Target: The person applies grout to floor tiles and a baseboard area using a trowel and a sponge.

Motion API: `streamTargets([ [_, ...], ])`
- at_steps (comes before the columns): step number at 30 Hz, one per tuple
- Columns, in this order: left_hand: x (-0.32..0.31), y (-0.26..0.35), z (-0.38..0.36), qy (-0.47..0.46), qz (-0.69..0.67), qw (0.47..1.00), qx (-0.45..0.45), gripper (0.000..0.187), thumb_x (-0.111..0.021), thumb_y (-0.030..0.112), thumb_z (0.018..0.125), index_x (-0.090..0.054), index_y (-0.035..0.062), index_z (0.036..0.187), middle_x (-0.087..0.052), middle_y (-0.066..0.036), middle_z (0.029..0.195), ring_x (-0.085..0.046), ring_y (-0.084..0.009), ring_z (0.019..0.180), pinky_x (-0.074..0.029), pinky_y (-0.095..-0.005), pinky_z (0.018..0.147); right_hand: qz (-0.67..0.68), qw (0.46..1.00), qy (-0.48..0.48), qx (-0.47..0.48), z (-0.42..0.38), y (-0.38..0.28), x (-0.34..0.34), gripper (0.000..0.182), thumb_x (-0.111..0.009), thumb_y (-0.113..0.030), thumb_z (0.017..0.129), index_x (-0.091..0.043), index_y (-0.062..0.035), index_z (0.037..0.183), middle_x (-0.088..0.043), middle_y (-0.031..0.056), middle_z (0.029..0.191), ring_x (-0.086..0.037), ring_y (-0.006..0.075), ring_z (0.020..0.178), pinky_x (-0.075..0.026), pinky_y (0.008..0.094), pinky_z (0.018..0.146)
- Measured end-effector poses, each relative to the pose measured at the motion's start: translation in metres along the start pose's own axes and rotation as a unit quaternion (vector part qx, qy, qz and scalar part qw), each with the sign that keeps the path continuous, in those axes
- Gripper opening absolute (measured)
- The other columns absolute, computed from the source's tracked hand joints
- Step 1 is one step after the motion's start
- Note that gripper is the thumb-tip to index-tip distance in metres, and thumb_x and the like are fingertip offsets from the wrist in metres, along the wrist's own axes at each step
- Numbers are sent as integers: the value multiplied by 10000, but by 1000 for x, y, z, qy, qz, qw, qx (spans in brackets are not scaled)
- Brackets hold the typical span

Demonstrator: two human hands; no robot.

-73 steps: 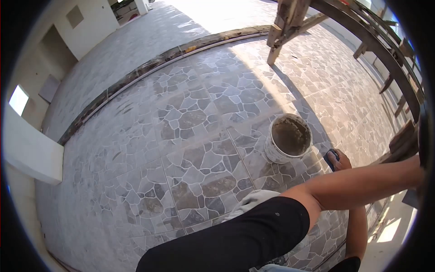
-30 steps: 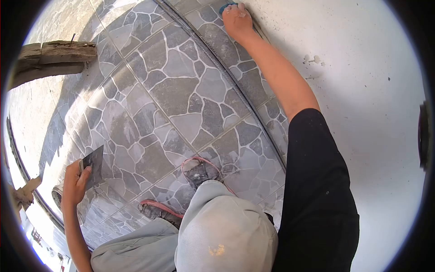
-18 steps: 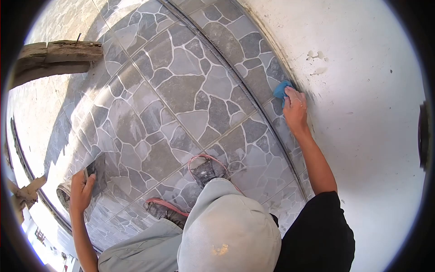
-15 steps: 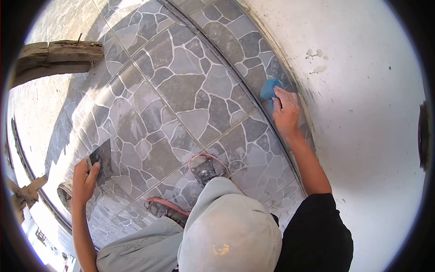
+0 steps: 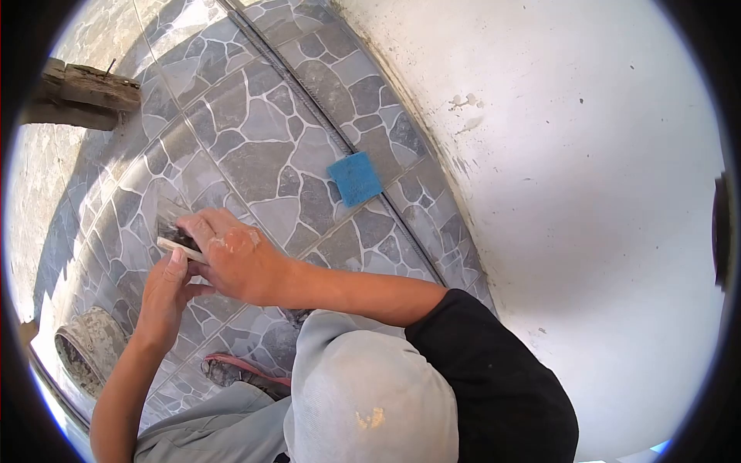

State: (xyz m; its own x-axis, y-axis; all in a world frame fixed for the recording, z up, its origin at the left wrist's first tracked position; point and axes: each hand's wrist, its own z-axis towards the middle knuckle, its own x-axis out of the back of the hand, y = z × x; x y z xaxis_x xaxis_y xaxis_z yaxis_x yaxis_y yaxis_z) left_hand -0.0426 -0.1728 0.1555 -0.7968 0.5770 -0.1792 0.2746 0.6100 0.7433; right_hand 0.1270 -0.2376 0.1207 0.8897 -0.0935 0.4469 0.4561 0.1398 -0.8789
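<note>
A flat scraper [image 5: 167,231] with a dark, smeared blade and a pale back edge is between my two hands at the left. My left hand [image 5: 164,292] grips its back edge, with the thumb on top. Over the blade lies my right hand [image 5: 243,261], its fingers bent round the scraper and its knuckles spotted with pale residue; the fingertips are partly hidden. A blue sponge pad [image 5: 355,179] rests across the thin metal rods [image 5: 287,73] on the floor, apart from both hands.
A crusted bucket [image 5: 96,343] lies tilted at the lower left. A rough wooden beam [image 5: 93,96] with a nail juts in at the upper left. The white wall [image 5: 571,231] rises on the right above the stone-patterned tile floor [image 5: 258,174]. A shoe [image 5: 243,374] is below my hands.
My right hand has let go of the blue sponge, now on the rods, and has moved left to the scraper. My left hand has brought the scraper slightly inward. The view has shifted right.
</note>
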Motion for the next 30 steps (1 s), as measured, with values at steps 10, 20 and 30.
streamTargets([
  [10,103,-34,-110,13,391,916,-83,316,-562,205,980,-689,-40,1133,-668,-163,832,-631,-219,743,-488,-323,704,-541,806,79,-227,-101,122,235,253,-587,-210,950,-639,33,991,-669,254,869,-644,486,841,-521,539,782],
  [20,62,-242,-130,69,298,949,-81,218,-609,51,905,-712,-25,1081,-708,-217,980,-679,-392,927,-518,-403,829,-650,708,-49,-273,-113,180,249,327,-617,-299,928,-678,22,907,-680,298,856,-665,487,821,-529,562,780],
  [30,63,-260,-117,196,277,932,-125,213,-593,23,884,-726,5,1051,-724,-187,910,-699,-336,774,-529,-344,705,-692,681,-32,-239,-111,194,257,289,-593,-287,933,-680,-13,905,-690,265,845,-674,460,796,-540,549,754],
])
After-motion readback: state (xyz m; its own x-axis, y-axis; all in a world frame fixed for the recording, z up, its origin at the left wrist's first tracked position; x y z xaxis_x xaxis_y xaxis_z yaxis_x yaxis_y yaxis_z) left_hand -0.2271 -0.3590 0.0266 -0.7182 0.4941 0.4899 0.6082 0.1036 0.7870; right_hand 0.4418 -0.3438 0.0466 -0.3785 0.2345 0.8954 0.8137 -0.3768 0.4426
